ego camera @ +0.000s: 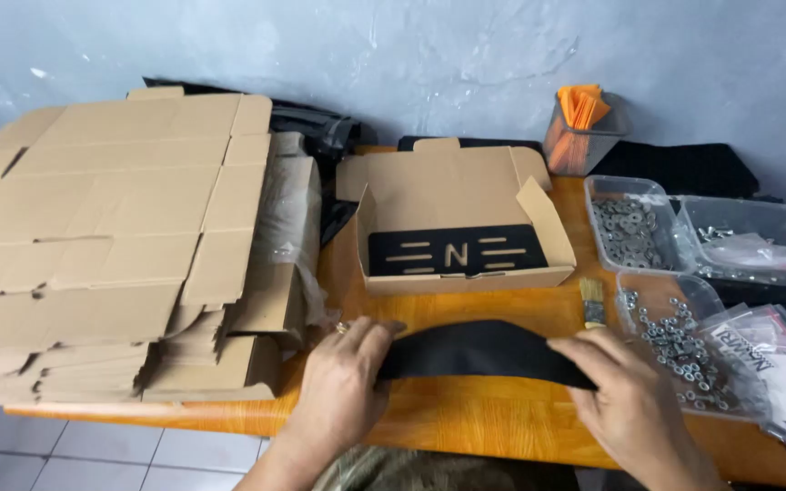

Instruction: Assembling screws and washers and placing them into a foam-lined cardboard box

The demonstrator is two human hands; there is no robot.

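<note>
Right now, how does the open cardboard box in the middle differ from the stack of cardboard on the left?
The open box is folded up, with walls and a raised lid; the stack is unfolded sheets lying flat. The open box stands alone and holds a black plate; the stack is many layers deep and holds nothing. Both are plain brown cardboard on the orange table.

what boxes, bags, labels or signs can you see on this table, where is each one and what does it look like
Open box: table centre, brown cardboard, black plate inside.
Flat boxes: left, tall brown stack.
Printed bags: right edge, clear plastic, red and black print.
Tubs: right, clear plastic, metal washers and nuts.
No screens or signs.
</note>
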